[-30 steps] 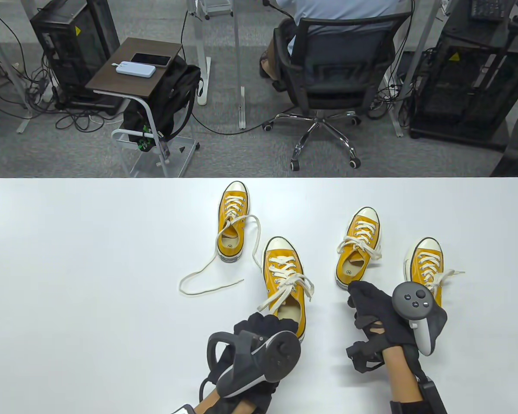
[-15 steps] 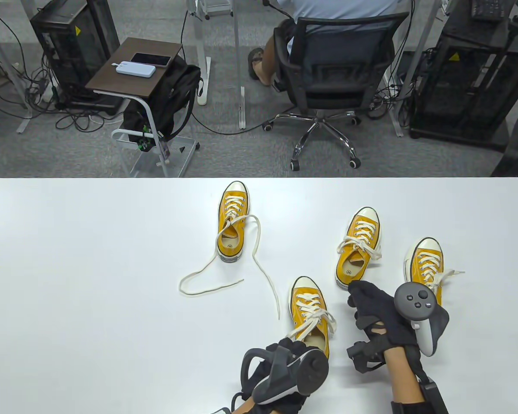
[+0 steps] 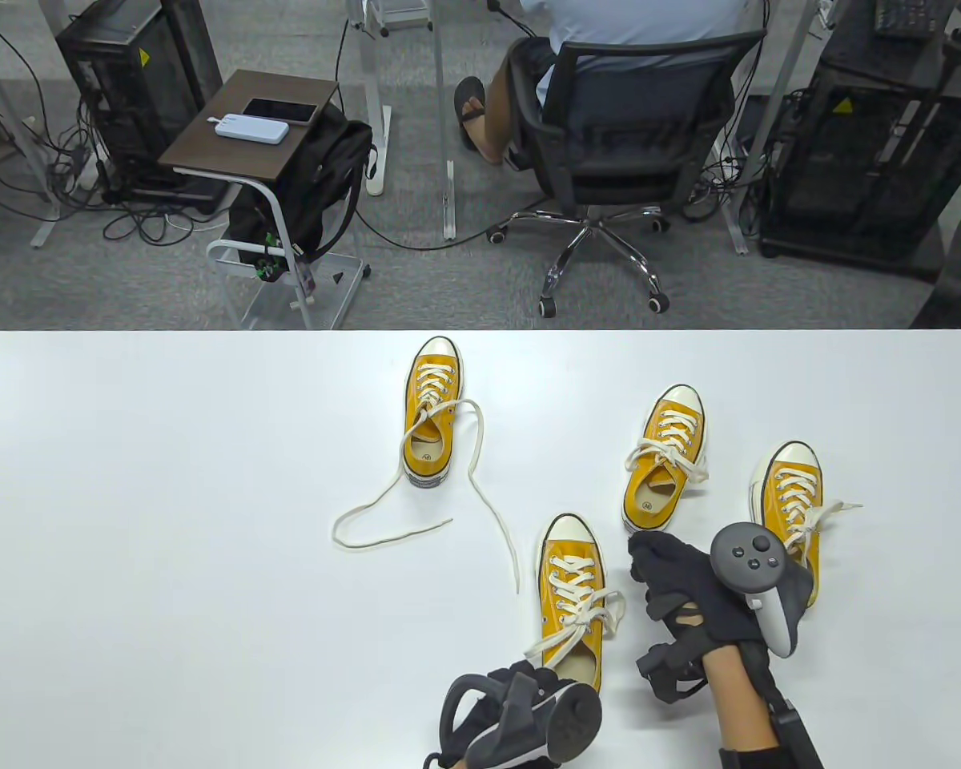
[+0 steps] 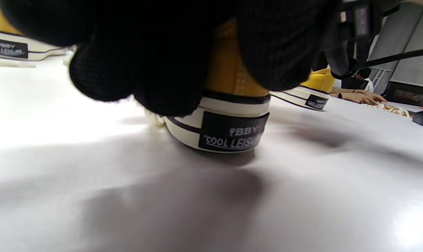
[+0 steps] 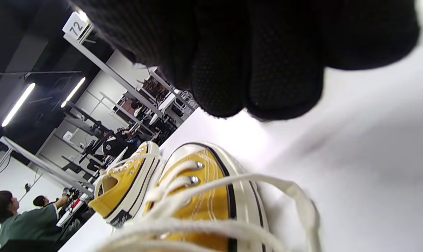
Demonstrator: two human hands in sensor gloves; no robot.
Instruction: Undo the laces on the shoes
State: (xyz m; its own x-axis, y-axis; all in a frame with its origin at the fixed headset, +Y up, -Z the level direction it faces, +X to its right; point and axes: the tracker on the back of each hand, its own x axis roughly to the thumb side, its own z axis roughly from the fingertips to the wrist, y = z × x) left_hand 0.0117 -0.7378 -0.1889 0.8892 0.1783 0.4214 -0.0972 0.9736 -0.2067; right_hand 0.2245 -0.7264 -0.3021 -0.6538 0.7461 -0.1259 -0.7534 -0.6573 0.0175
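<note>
Four yellow sneakers with cream laces sit on the white table (image 3: pixel 168 481). My left hand (image 3: pixel 540 681) grips the heel of the nearest sneaker (image 3: pixel 572 585); in the left wrist view my fingers (image 4: pixel 155 63) wrap over its heel (image 4: pixel 228 119). Its laces are tied in a bow (image 3: pixel 589 613). My right hand (image 3: pixel 657 561) is empty, fingers extended, just right of that sneaker; in the right wrist view its fingers (image 5: pixel 267 70) hang above the toe (image 5: pixel 204 189).
An untied sneaker (image 3: pixel 431 424) sits farther back, its loose lace (image 3: pixel 384 513) trailing across the table. Two tied sneakers sit at right, one at the back (image 3: pixel 665 473) and one (image 3: pixel 789 497) partly behind my right hand. Beyond the far edge are an office chair and a side table.
My left hand dragged the nearest sneaker toward me and to the right, uncovering the untied sneaker's lace end. My right hand shifted slightly left toward that sneaker.
</note>
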